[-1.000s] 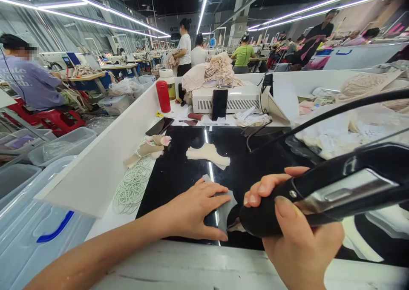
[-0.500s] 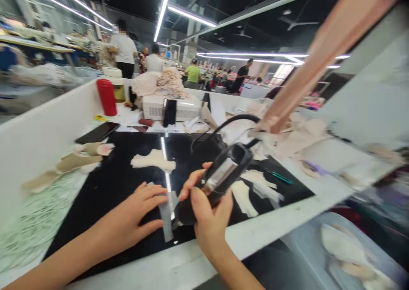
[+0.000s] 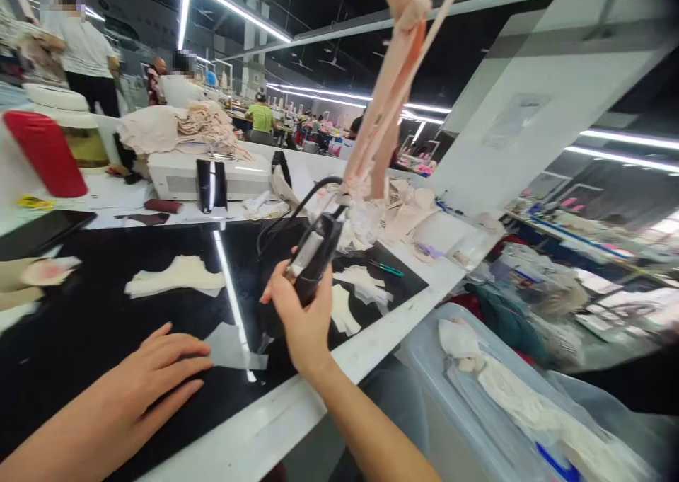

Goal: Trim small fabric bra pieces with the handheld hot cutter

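Note:
My left hand lies low over the black work surface, fingers outstretched. Its fingertips touch the left end of a thin translucent strip of material. In my right hand is a black corded hand-held tool with a metallic panel on its body. The tool's lower end points down beside the strip's right end; whether they touch I cannot tell. Behind the left hand lies a cream fabric cut piece. Another cream piece and a whitish translucent piece are right of the tool.
Pinkish fabric strips hang down to the tool's cord end. A teal pen-like tool rests near the board's right corner. Phones, a red cone and a white box line the back. A plastic bin stands at right. People work beyond.
The view has swung right, bringing more of the bin into sight. The translucent strip has turned from lengthwise to nearly crosswise. My right hand keeps its hold on the tool.

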A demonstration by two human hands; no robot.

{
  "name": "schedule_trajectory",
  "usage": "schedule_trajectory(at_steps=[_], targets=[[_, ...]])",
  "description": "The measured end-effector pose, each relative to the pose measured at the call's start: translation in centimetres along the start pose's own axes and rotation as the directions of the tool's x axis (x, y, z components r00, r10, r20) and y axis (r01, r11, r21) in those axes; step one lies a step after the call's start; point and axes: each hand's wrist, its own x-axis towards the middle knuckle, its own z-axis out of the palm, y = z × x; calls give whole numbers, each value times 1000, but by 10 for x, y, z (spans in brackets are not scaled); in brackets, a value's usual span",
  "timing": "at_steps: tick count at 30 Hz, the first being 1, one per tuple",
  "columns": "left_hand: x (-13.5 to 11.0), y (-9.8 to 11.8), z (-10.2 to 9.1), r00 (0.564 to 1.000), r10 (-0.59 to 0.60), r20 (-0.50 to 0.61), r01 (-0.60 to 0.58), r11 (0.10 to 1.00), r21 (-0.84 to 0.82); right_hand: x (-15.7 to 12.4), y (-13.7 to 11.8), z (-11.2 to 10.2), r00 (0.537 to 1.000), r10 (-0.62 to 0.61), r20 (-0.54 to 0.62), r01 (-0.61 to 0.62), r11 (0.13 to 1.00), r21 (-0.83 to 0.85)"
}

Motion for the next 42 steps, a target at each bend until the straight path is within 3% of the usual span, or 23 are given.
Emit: schedule_trajectory(at_steps=[1, 7, 15, 24, 37, 42], targets=[[5, 8, -5, 998, 19, 67, -18, 1000, -11, 2, 1, -3, 1000, -12, -12, 12, 1000, 2], [22, 49, -21, 951, -127, 284, 178, 971, -161, 13, 14, -19, 998, -38, -55, 42, 996, 81], [28, 44, -19, 970, -195, 148, 225, 947, -230, 6, 7, -10, 999, -49, 3, 48, 993, 108], [24, 40, -15, 927, -212, 309, 286, 933, -220, -14, 12, 8, 993, -5, 119, -12, 990, 141], [25, 43, -16, 925, -226, 305, 305, 921, -244, -18, 8, 3, 991, -46, 124, 29, 990, 138], [26, 47, -20, 943, -227, 242, 283, 932, -228, -12, 7, -1, 993, -18, 115, 7, 995, 101]])
